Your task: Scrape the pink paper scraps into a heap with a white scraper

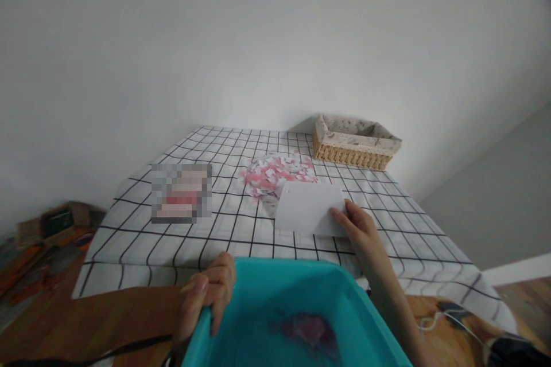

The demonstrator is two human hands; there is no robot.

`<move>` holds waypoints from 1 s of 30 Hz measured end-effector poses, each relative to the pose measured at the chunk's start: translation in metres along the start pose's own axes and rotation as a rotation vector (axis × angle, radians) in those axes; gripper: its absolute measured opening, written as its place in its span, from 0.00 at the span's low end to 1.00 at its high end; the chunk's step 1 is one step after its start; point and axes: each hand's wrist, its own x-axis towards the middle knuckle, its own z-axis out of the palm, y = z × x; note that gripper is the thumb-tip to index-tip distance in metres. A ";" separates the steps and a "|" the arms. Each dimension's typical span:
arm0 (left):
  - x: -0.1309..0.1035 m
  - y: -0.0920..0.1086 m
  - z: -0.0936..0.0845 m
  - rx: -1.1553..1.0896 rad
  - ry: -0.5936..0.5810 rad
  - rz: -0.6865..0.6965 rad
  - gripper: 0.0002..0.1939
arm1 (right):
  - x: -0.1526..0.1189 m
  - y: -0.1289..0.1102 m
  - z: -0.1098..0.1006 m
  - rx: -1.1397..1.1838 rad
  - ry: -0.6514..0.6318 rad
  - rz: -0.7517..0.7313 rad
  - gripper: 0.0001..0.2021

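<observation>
My left hand (210, 292) is closed over the left rim of a teal plastic bin (288, 266), which sits at the table's front edge. Inside the bin lies a blurred, dark pinkish thing (310, 330) whose kind I cannot make out. In my right hand (359, 226) a white sheet of card or paper (307, 206) is pinched by its right edge, tilted up above the tablecloth. Just behind the sheet spreads a pile of small pink and white paper scraps (275, 173). The sheet hides the near right part of this pile.
A woven basket (350, 153) with a cloth lining stands at the back right of the checked tablecloth (224, 229). On the left lies a pixelated flat item (181, 193). A cardboard box (60, 221) is on the floor at left; a white cable (437, 318) lies at lower right.
</observation>
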 end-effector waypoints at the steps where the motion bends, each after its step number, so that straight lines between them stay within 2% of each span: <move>1: 0.000 0.000 -0.001 -0.025 -0.011 -0.009 0.33 | 0.000 -0.001 0.000 0.000 -0.001 -0.001 0.11; 6: 0.000 0.001 -0.007 -0.040 -0.108 0.010 0.31 | 0.000 0.002 0.000 -0.018 0.005 -0.009 0.11; 12: -0.003 -0.002 -0.008 -0.030 -0.106 0.006 0.29 | 0.003 0.010 -0.003 -0.015 0.037 -0.028 0.08; 23: -0.010 -0.005 -0.009 -0.027 -0.093 -0.028 0.31 | 0.003 0.005 -0.003 -0.002 0.016 -0.023 0.07; 28: -0.007 -0.005 -0.009 -0.040 -0.093 -0.026 0.31 | 0.002 0.003 -0.005 -0.003 -0.019 -0.027 0.07; 30: -0.006 -0.005 -0.010 -0.037 -0.100 -0.024 0.31 | -0.001 0.000 -0.007 0.003 -0.104 -0.007 0.08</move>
